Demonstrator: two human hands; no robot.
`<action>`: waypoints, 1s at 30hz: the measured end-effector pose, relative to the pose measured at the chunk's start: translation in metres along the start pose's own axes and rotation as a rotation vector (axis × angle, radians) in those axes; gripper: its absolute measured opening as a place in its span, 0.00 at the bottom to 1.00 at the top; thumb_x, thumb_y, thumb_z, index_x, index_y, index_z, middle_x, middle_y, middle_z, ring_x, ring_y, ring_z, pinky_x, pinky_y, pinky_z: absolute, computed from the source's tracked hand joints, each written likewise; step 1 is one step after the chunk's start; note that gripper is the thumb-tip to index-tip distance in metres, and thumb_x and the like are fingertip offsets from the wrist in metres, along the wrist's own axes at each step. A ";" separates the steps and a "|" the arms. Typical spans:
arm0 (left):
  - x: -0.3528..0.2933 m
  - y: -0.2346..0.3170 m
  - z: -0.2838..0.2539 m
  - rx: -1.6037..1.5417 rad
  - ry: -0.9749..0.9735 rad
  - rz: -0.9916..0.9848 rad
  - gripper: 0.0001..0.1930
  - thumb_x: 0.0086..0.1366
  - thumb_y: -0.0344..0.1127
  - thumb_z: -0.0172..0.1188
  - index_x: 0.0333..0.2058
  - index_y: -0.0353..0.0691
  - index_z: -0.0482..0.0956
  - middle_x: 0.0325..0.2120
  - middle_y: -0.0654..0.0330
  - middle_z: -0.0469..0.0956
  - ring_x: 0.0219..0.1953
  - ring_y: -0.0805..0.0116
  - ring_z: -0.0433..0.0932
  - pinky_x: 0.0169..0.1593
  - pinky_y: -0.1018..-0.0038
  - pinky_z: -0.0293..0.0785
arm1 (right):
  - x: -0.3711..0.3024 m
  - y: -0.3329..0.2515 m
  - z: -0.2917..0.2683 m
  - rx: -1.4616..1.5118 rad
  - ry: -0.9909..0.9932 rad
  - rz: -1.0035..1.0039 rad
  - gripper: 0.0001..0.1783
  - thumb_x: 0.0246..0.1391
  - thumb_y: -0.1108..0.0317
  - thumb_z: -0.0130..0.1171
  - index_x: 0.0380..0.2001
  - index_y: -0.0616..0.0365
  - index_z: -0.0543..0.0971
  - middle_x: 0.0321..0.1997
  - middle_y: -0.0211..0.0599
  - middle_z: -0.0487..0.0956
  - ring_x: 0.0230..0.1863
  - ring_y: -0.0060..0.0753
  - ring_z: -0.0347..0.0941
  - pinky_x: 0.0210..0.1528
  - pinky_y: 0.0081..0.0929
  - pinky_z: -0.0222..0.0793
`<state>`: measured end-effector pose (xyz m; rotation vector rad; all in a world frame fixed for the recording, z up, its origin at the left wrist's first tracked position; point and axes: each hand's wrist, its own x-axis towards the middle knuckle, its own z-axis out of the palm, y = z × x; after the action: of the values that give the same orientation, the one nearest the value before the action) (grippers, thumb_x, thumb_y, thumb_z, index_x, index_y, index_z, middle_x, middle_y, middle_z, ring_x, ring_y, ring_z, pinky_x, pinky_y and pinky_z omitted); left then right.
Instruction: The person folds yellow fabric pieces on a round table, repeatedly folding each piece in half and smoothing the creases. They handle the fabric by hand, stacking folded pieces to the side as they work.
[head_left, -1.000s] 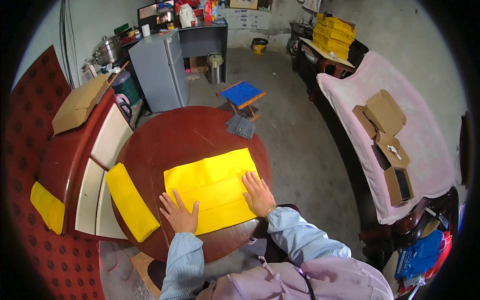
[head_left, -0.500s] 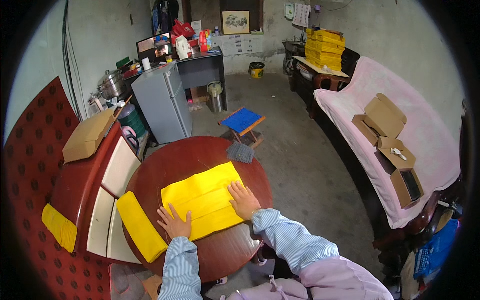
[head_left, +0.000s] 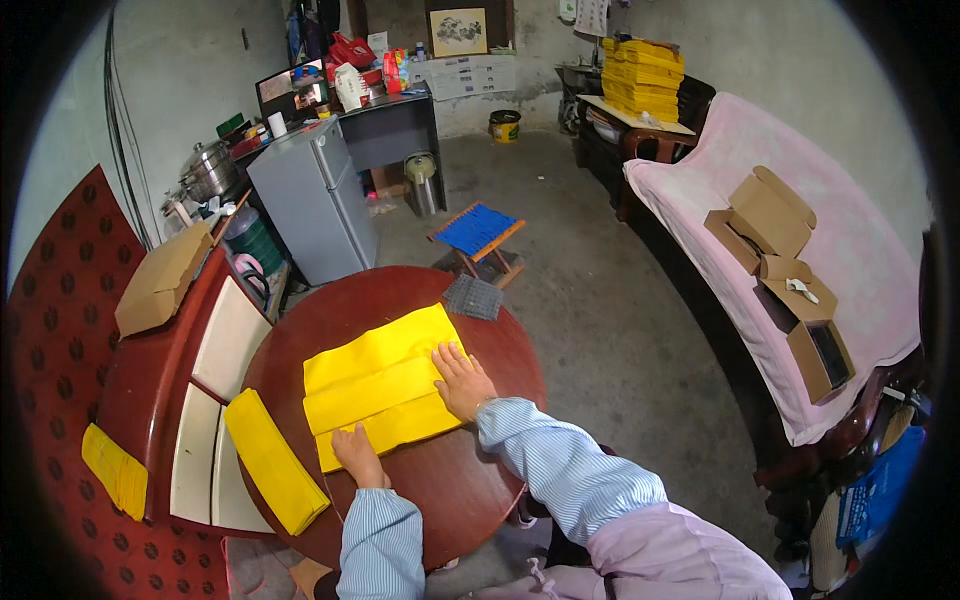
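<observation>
On the round red-brown table [head_left: 480,500] lies a yellow cloth [head_left: 385,350] with creases running along its length. My right hand [head_left: 463,383] rests flat on the cloth's right side, fingers stretched out. At the near left edge, my left hand [head_left: 360,457] has its fingers drawn together and closed on the cloth's border; the fingertips are partly hidden. A folded yellow bundle [head_left: 275,460] lies to the left of my left hand, along the table's rim. Beyond the cloth, a grey mesh pad [head_left: 473,298] sits near the table's far edge.
A red cabinet with cream panels [head_left: 230,335] adjoins the table on the left, bearing a flattened cardboard box [head_left: 165,280] and a yellow stack [head_left: 115,472]. A blue folding stool [head_left: 478,230] stands beyond the table. Open cardboard boxes [head_left: 770,215] lie on the pink-covered sofa [head_left: 690,200] at right.
My left hand has gone from spread flat to fingers drawn together at the cloth's near edge. My right hand stays flat on the cloth. The whole view has shifted slightly.
</observation>
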<state>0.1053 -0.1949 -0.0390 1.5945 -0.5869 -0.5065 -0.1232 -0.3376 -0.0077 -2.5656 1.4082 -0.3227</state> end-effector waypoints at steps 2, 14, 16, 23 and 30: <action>-0.007 -0.003 0.007 -0.446 -0.092 -0.327 0.16 0.79 0.33 0.59 0.59 0.32 0.75 0.57 0.55 0.72 0.63 0.58 0.70 0.64 0.66 0.70 | 0.001 0.001 0.001 -0.007 -0.017 -0.002 0.36 0.80 0.50 0.39 0.83 0.53 0.54 0.89 0.41 0.49 0.89 0.43 0.39 0.86 0.49 0.40; 0.019 0.025 0.110 -0.743 0.049 -0.618 0.20 0.79 0.28 0.56 0.65 0.30 0.69 0.60 0.47 0.77 0.63 0.47 0.79 0.68 0.52 0.79 | 0.003 -0.005 -0.026 0.012 -0.125 0.024 0.36 0.78 0.50 0.45 0.82 0.48 0.57 0.89 0.41 0.50 0.89 0.42 0.40 0.86 0.49 0.41; 0.016 0.027 0.109 -0.772 0.008 -0.603 0.20 0.78 0.26 0.56 0.65 0.29 0.69 0.60 0.45 0.77 0.63 0.44 0.79 0.67 0.48 0.80 | -0.003 -0.004 -0.033 0.112 -0.009 0.052 0.34 0.77 0.51 0.47 0.80 0.48 0.61 0.87 0.44 0.55 0.87 0.44 0.46 0.85 0.49 0.45; -0.042 0.050 -0.018 -0.653 -0.894 -0.585 0.24 0.75 0.24 0.58 0.68 0.33 0.70 0.63 0.50 0.78 0.62 0.52 0.81 0.67 0.52 0.79 | -0.071 0.052 -0.061 0.792 0.296 0.163 0.30 0.75 0.51 0.52 0.74 0.51 0.73 0.75 0.49 0.74 0.77 0.53 0.67 0.78 0.43 0.59; -0.031 0.065 -0.054 0.779 -1.473 -0.197 0.16 0.65 0.27 0.69 0.51 0.40 0.83 0.38 0.63 0.87 0.39 0.70 0.83 0.43 0.70 0.79 | -0.159 0.042 -0.041 0.951 0.178 0.362 0.29 0.76 0.52 0.53 0.71 0.55 0.74 0.69 0.52 0.80 0.71 0.53 0.75 0.74 0.44 0.67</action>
<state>0.1105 -0.1383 0.0306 1.7707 -1.8900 -1.7955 -0.2519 -0.2282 0.0050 -1.5219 1.2879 -0.9060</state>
